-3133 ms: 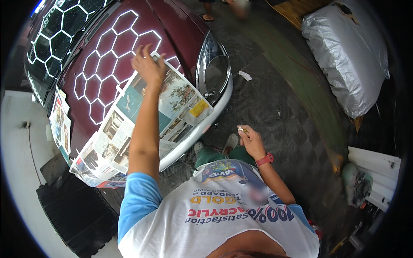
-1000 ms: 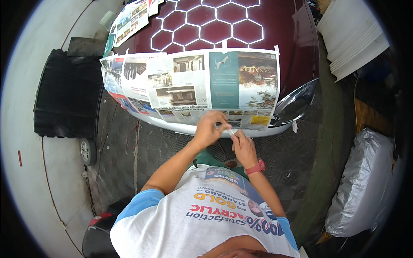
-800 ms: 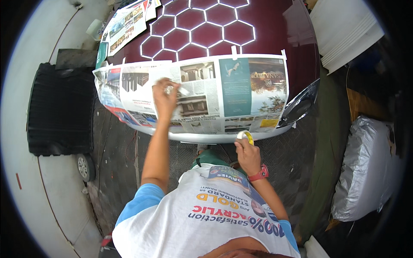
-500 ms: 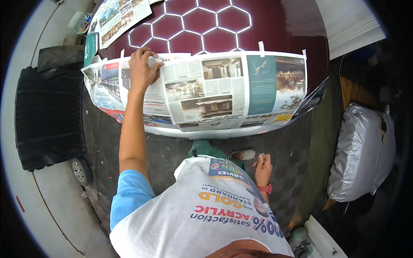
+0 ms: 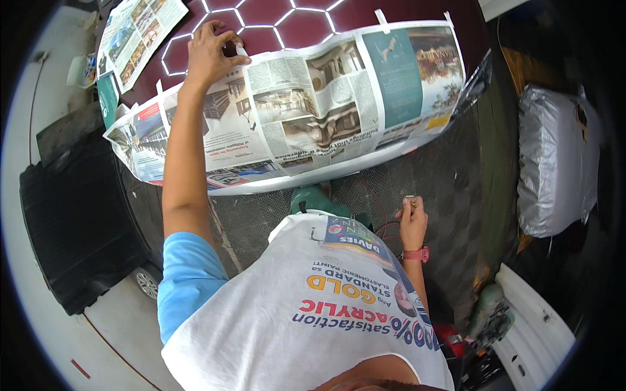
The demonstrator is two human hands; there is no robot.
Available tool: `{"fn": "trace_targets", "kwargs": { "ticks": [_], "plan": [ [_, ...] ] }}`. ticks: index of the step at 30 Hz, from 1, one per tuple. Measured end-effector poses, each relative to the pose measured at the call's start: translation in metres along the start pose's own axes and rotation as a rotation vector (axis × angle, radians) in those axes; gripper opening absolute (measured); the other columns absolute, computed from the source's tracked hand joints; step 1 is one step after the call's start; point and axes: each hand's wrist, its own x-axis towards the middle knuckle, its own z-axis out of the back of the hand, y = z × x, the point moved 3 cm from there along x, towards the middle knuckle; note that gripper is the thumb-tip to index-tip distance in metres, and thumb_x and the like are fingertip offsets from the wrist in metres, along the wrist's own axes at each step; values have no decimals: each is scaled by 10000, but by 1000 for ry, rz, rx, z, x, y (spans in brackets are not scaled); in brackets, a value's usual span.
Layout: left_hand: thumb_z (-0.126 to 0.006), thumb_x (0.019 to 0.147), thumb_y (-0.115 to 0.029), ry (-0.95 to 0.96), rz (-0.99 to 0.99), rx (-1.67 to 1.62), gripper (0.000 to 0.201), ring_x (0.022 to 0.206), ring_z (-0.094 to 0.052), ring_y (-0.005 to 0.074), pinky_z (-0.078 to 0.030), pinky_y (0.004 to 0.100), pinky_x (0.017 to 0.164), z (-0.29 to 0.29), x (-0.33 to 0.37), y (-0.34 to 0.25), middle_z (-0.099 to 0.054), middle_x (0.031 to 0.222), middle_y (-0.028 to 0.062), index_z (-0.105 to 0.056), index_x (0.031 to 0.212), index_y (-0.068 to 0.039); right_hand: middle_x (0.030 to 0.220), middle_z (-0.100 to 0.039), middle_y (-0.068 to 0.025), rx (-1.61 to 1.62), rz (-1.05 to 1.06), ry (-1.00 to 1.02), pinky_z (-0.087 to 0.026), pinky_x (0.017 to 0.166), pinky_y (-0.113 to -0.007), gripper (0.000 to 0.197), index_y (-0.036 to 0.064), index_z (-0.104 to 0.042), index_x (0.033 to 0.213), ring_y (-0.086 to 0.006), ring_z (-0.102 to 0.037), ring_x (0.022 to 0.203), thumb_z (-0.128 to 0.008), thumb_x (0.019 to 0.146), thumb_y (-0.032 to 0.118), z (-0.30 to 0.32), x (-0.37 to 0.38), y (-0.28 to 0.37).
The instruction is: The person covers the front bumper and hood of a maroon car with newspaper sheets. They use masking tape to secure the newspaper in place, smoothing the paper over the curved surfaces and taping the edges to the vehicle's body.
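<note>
A glossy maroon car panel (image 5: 264,12) mirrors bright hexagonal lights. Over its near edge hangs a wide newspaper sheet (image 5: 225,143), creased in the middle and fixed along the top with white tape tabs (image 5: 382,21). My left hand (image 5: 210,55) is at the sheet's upper edge, fingers curled and thumb and forefinger pinched around a small white strip of tape (image 5: 241,50). Low on the right, away from the panel, my right hand (image 5: 412,220) is closed around something small with a pale tip, too small to name. A red watch (image 5: 417,254) circles that wrist.
Another newspaper sheet (image 5: 138,39) lies on the panel at far left. A black-covered load and a wheel (image 5: 147,283) are on the left. A silver-wrapped bundle (image 5: 557,159) lies at right, with a green machine (image 5: 489,309) and a white panel (image 5: 541,332) below it.
My left hand has gone from resting on the newspaper to pinching at its top edge, and the sheet has creased. My view has shifted and turned; the right hand stays closed.
</note>
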Motion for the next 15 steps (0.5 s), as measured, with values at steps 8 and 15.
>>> {"fn": "trace_targets", "kwargs": {
  "ticks": [8,15],
  "plan": [
    [-951,493,-758,199,224,107,1203,1496,-372,446,-307,583,1214,-18,26,33,-436,1579,226,-538,1509,-262,654,-668,-76,70,-97,-152,-481,573,-339,202,28,-613,1024,-162,-648,568,-583,1106,210,1,-87,-59],
    [-890,783,-562,-365,404,25,794,1378,-470,405,-341,566,1155,-18,-29,-9,-518,1475,234,-605,1388,-134,648,-655,-68,246,-239,-232,-476,580,-329,210,39,-636,1043,-147,-638,579,-586,1106,233,-40,-198,-111]
  ]
}}
